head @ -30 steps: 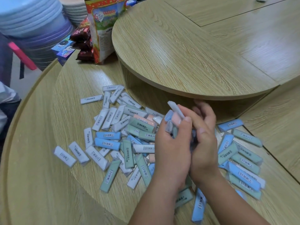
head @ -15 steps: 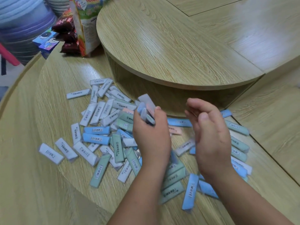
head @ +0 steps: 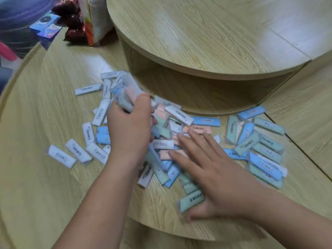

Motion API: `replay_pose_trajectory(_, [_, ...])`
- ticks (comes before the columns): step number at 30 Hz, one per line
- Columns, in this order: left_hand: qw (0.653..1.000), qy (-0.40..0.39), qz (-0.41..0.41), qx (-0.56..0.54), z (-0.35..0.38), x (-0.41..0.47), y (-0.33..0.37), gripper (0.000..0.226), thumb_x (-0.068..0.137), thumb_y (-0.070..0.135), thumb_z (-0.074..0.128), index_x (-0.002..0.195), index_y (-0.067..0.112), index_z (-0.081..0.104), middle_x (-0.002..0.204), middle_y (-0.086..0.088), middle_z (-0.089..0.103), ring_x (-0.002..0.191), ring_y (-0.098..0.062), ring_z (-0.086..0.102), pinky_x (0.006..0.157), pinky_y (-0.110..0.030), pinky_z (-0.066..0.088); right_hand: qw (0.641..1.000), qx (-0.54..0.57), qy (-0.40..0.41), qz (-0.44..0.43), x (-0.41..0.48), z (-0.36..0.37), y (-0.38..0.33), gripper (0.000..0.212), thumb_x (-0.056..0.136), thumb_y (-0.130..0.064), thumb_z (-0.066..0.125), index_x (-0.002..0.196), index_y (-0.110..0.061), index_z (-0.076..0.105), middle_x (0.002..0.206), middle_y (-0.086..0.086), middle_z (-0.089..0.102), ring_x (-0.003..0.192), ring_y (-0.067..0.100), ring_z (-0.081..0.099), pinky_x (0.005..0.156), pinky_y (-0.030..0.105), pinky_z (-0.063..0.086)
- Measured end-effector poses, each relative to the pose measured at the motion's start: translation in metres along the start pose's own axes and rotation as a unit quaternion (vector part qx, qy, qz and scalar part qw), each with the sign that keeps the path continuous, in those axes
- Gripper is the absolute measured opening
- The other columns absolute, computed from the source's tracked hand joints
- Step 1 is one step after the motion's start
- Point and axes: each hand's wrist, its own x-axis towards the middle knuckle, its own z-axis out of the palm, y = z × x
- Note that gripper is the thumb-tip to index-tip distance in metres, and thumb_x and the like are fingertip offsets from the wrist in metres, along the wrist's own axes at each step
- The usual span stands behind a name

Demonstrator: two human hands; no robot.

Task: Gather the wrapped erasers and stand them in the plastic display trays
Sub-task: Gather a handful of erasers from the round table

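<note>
Fingers [head: 190, 144] of the right hand [head: 215, 173], raised and curled half a second ago, now lie straight and spread, grasping nothing, flat on the wrapped erasers [head: 179, 115] heaped at the middle of the desk [head: 45, 105]. The left hand [head: 129, 130] still clenches its bundle [head: 124, 94] of several erasers, held just above the heap's left side. A raised round tier [head: 197, 42] overhangs the heap's far edge, and a blurred snack bag [head: 97, 24] stands at the far left.
</note>
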Motion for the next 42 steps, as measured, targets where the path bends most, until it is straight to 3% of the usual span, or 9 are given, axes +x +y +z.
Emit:
replay_pose_trajectory(5, [0.999,-0.036,-0.031,0.025,-0.025,0.007,0.002,0.020,0.089,0.028,0.060,0.078,0.012,0.059,0.052,0.001,0.055,0.051,-0.018,0.055,0.038,-0.024,0.033,0.999,-0.009,-0.036,0.031,0.043,-0.012,0.012,0.136,0.054,-0.098,0.046,0.156,-0.027,-0.010,0.162,0.012,-0.021,0.147,0.033,-0.025,0.119,0.059,0.001])
replay_pose_trajectory(10, [0.993,-0.082,-0.070,0.055,-0.042,0.013,-0.007,0.024,0.090,0.028,0.058,0.068,0.018,0.059,0.059,-0.006,0.056,0.053,-0.022,0.051,0.037,-0.025,0.033,0.998,-0.035,-0.056,0.023,0.072,-0.021,0.014,0.137,0.051,-0.100,0.043,0.154,-0.029,-0.013,0.161,0.010,-0.023,0.147,0.036,-0.024,0.112,0.070,0.007])
replay_pose_trajectory(15, [0.982,-0.146,-0.114,0.024,-0.045,0.019,-0.021,0.022,0.092,0.025,0.058,0.075,0.012,0.062,0.066,-0.013,0.055,0.056,-0.023,0.052,0.037,-0.022,0.030,0.995,-0.052,-0.078,0.015,0.095,-0.031,0.020,0.139,0.051,-0.098,0.049,0.150,-0.034,-0.025,0.159,0.007,-0.031,0.146,0.034,-0.026,0.109,0.071,0.013])
replay_pose_trajectory(19, [0.977,-0.182,-0.108,0.001,-0.046,0.026,-0.022,0.022,0.091,0.021,0.056,0.072,0.016,0.064,0.067,-0.016,0.054,0.055,-0.022,0.050,0.038,-0.020,0.028,0.994,-0.066,-0.089,-0.005,0.113,-0.036,0.022,0.137,0.051,-0.096,0.051,0.150,-0.035,-0.022,0.161,0.006,-0.024,0.149,0.035,-0.016,0.108,0.064,0.023])
replay_pose_trajectory(23, [0.970,-0.212,-0.117,-0.029,-0.047,0.031,-0.022,0.020,0.091,0.021,0.057,0.073,0.016,0.064,0.068,-0.012,0.057,0.053,-0.019,0.053,0.037,-0.018,0.028,0.995,-0.077,-0.060,-0.004,0.120,-0.039,0.022,0.121,0.061,-0.091,0.046,0.154,-0.032,-0.004,0.164,0.006,-0.002,0.148,0.035,0.005,0.104,0.056,0.030])
replay_pose_trajectory(28, [0.969,-0.218,-0.112,-0.038,-0.045,0.033,-0.025,0.016,0.081,0.027,0.060,0.070,0.017,0.066,0.068,-0.015,0.057,0.058,-0.026,0.049,0.037,-0.018,0.029,0.997,-0.067,-0.022,0.032,0.123,-0.038,0.017,0.101,0.067,-0.076,0.049,0.151,-0.032,0.016,0.157,0.005,0.022,0.138,0.035,0.028,0.095,0.053,0.042])
replay_pose_trajectory(33, [0.973,-0.211,-0.087,-0.038,-0.042,0.032,-0.028,0.026,0.089,0.024,0.056,0.068,0.011,0.063,0.058,-0.013,0.055,0.049,-0.024,0.044,0.036,-0.018,0.028,0.998,-0.038,-0.005,0.052,0.124,-0.037,0.014,0.088,0.068,-0.066,0.054,0.146,-0.033,0.028,0.144,0.005,0.038,0.121,0.030,0.045,0.083,0.044,0.051])
replay_pose_trajectory(38, [0.974,-0.195,-0.099,-0.066,-0.043,0.034,-0.027,0.029,0.083,0.032,0.056,0.075,0.005,0.060,0.058,-0.013,0.051,0.039,-0.014,0.041,0.036,-0.018,0.027,0.997,-0.056,-0.015,0.058,0.130,-0.044,0.007,0.077,0.070,-0.049,0.067,0.138,-0.031,0.035,0.130,0.003,0.047,0.103,0.026,0.058,0.069,0.035,0.053])
replay_pose_trajectory(42, [0.974,-0.176,-0.091,-0.106,-0.045,0.032,-0.026,0.027,0.090,0.028,0.053,0.071,0.010,0.060,0.059,-0.011,0.051,0.043,-0.015,0.040,0.035,-0.016,0.026,0.995,-0.047,0.004,0.088,0.126,-0.045,-0.002,0.069,0.075,-0.049,0.064,0.137,-0.036,0.036,0.123,-0.005,0.049,0.091,0.022,0.062,0.061,0.028,0.042])
